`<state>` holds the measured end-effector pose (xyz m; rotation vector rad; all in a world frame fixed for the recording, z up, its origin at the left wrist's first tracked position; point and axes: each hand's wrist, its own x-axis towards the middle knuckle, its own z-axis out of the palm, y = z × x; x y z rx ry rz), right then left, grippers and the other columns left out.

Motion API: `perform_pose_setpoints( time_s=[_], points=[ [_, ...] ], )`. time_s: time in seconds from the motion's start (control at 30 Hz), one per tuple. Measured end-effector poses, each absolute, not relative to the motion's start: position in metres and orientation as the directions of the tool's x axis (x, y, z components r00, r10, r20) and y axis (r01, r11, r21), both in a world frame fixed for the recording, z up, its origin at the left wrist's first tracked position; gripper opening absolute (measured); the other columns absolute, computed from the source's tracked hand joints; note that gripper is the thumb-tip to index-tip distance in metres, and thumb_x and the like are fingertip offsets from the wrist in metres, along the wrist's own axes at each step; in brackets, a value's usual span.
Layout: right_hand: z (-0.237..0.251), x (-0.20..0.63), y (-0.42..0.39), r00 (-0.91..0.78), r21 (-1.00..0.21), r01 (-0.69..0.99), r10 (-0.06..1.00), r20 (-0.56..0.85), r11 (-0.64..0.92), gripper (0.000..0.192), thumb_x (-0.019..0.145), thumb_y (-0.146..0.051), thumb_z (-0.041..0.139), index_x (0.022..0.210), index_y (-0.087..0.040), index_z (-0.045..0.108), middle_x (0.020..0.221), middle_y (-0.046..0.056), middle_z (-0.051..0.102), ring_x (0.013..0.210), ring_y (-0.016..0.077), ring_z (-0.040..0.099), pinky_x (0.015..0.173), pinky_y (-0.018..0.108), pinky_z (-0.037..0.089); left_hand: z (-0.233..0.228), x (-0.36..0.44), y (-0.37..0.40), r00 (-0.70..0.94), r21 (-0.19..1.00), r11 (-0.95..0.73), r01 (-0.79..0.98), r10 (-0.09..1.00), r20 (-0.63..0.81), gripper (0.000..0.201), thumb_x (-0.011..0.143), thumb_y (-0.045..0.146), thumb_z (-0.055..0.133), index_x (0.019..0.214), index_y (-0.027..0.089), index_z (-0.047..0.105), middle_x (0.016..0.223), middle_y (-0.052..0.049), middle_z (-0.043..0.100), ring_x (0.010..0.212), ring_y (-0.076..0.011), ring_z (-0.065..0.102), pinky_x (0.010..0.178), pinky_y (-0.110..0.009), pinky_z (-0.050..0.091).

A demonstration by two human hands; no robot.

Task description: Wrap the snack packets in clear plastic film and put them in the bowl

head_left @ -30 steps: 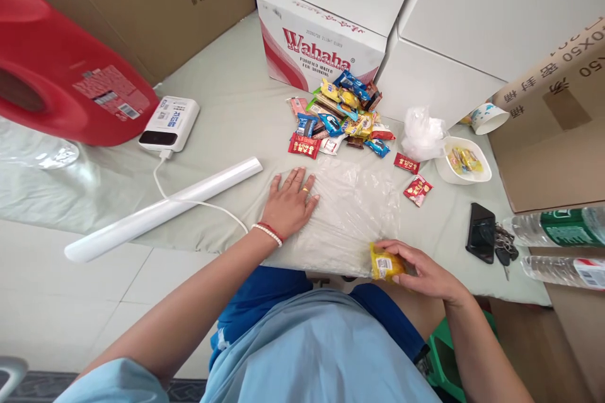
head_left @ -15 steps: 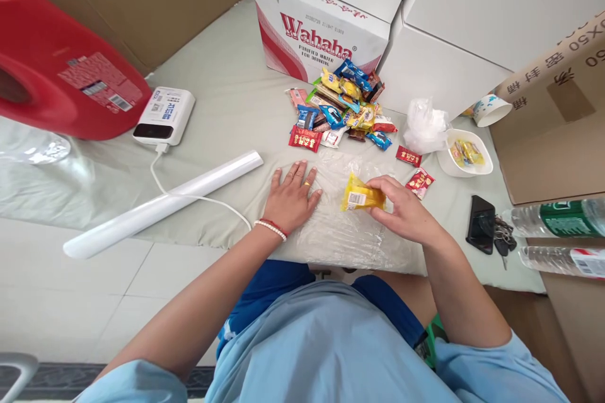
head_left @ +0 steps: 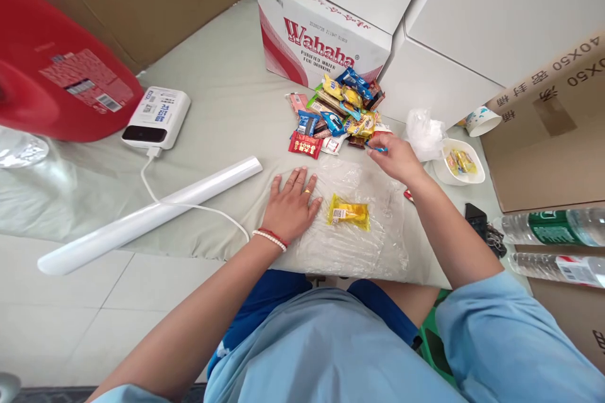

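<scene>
My left hand [head_left: 292, 201] lies flat with spread fingers on the left edge of a clear plastic bag [head_left: 378, 245] spread on the grey-green table cover [head_left: 227, 101]. A yellow snack packet [head_left: 348, 213] rests on the bag, just right of that hand and free of both hands. My right hand [head_left: 396, 156] reaches past the bag to the near right edge of a pile of wrapped snacks [head_left: 338, 110]. Its fingertips pinch a small blue snack packet [head_left: 377, 148] there. A red packet [head_left: 305, 145] lies at the pile's near left.
A Wahaha carton [head_left: 326, 38] and white boxes stand behind the pile. At the left are a red jug [head_left: 57, 75], a white power bank [head_left: 155, 116] with its cable, and a long white tube [head_left: 142, 217]. To the right are a crumpled bag [head_left: 425, 132], a white bowl [head_left: 475, 170], a phone [head_left: 475, 217] and water bottles [head_left: 553, 227].
My right hand brought the yellow packet up from the table's near edge, left it on the bag, and moved away to the snack pile. My left hand stayed flat on the bag.
</scene>
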<state>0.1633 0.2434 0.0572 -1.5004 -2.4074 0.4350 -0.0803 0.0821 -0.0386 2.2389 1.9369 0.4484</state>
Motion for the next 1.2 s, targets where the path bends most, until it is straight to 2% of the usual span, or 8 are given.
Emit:
perform_pose_setpoints(
  time_s=[0.27, 0.4, 0.5, 0.67, 0.8, 0.9, 1.1, 1.2],
  points=[
    [0.025, 0.107, 0.33, -0.347, -0.19, 0.897, 0.901, 0.261, 0.4, 0.043, 0.09, -0.043, 0.068, 0.121, -0.015, 0.067, 0.128, 0.019, 0.06, 0.125, 0.041, 0.047, 0.105, 0.06, 0.044, -0.038, -0.082, 0.082, 0.134, 0.291, -0.166, 0.942, 0.983, 0.127, 0.06, 0.106, 0.047, 0.033, 0.157, 0.018, 0.045, 0.169, -0.017, 0.035, 0.158, -0.0305, 0.03, 0.128, -0.06, 0.014],
    [0.044, 0.101, 0.333, -0.295, -0.263, 0.875, 0.878, 0.377, 0.407, 0.031, 0.1, -0.043, 0.051, 0.095, -0.018, 0.069, 0.105, 0.014, 0.065, 0.118, 0.0371, 0.054, 0.102, 0.058, 0.046, -0.037, -0.082, 0.082, 0.133, 0.301, -0.166, 0.939, 0.983, 0.129, 0.06, 0.106, 0.047, 0.033, 0.156, 0.018, 0.046, 0.169, -0.017, 0.035, 0.158, -0.0304, 0.03, 0.127, -0.06, 0.016],
    [0.061, 0.118, 0.305, -0.159, -0.474, 0.814, 0.913, 0.375, 0.337, 0.029, 0.098, -0.042, 0.053, 0.085, -0.019, 0.066, 0.085, 0.008, 0.065, 0.097, 0.0284, 0.064, 0.094, 0.049, 0.053, -0.037, -0.082, 0.082, 0.132, 0.308, -0.166, 0.937, 0.983, 0.129, 0.06, 0.106, 0.047, 0.033, 0.156, 0.018, 0.046, 0.168, -0.017, 0.036, 0.158, -0.0306, 0.03, 0.127, -0.06, 0.015],
    [0.058, 0.158, 0.2, -0.03, -0.954, 0.29, 0.995, -0.094, -0.082, 0.036, 0.078, -0.052, 0.08, 0.081, -0.021, 0.063, 0.069, -0.002, 0.062, 0.062, 0.0142, 0.064, 0.061, 0.028, 0.057, -0.038, -0.082, 0.083, 0.125, 0.317, -0.161, 0.935, 0.984, 0.13, 0.059, 0.105, 0.047, 0.033, 0.156, 0.02, 0.046, 0.169, -0.016, 0.036, 0.158, -0.0299, 0.03, 0.128, -0.06, 0.013],
    [0.031, 0.171, 0.117, -0.093, -0.912, 0.04, 0.907, -0.411, -0.409, 0.046, 0.061, -0.051, 0.093, 0.08, -0.02, 0.065, 0.071, 0.0, 0.068, 0.062, 0.0146, 0.069, 0.061, 0.026, 0.061, -0.04, -0.081, 0.083, 0.128, 0.302, -0.163, 0.939, 0.983, 0.132, 0.06, 0.105, 0.047, 0.033, 0.156, 0.018, 0.046, 0.169, -0.018, 0.035, 0.158, -0.0306, 0.03, 0.128, -0.061, 0.014],
    [0.013, 0.175, 0.086, -0.086, -0.87, 0.07, 0.866, -0.493, -0.488, 0.051, 0.061, -0.058, 0.091, 0.082, -0.02, 0.065, 0.072, 0.002, 0.069, 0.062, 0.0165, 0.069, 0.06, 0.029, 0.061, -0.039, -0.08, 0.083, 0.132, 0.286, -0.164, 0.944, 0.983, 0.126, 0.061, 0.105, 0.047, 0.032, 0.156, 0.017, 0.046, 0.168, -0.018, 0.035, 0.157, -0.0314, 0.032, 0.127, -0.061, 0.015],
    [0.025, 0.193, 0.084, -0.091, -0.658, 0.753, 0.989, -0.113, -0.006, 0.044, 0.088, -0.06, 0.069, 0.108, -0.022, 0.068, 0.1, 0.009, 0.068, 0.069, 0.0208, 0.066, 0.069, 0.04, 0.059, -0.039, -0.079, 0.083, 0.13, 0.27, -0.159, 0.949, 0.984, 0.125, 0.061, 0.105, 0.047, 0.032, 0.157, 0.018, 0.046, 0.168, -0.018, 0.036, 0.156, -0.032, 0.033, 0.126, -0.062, 0.017],
    [0.042, 0.19, 0.1, -0.344, -0.555, 0.771, 0.938, 0.05, 0.312, 0.047, 0.091, -0.051, 0.069, 0.129, -0.024, 0.065, 0.131, 0.014, 0.06, 0.101, 0.0274, 0.067, 0.085, 0.042, 0.057, -0.039, -0.079, 0.084, 0.124, 0.265, -0.154, 0.952, 0.984, 0.126, 0.059, 0.105, 0.047, 0.034, 0.157, 0.021, 0.046, 0.168, -0.016, 0.036, 0.157, -0.0305, 0.033, 0.127, -0.061, 0.017]
  ],
)
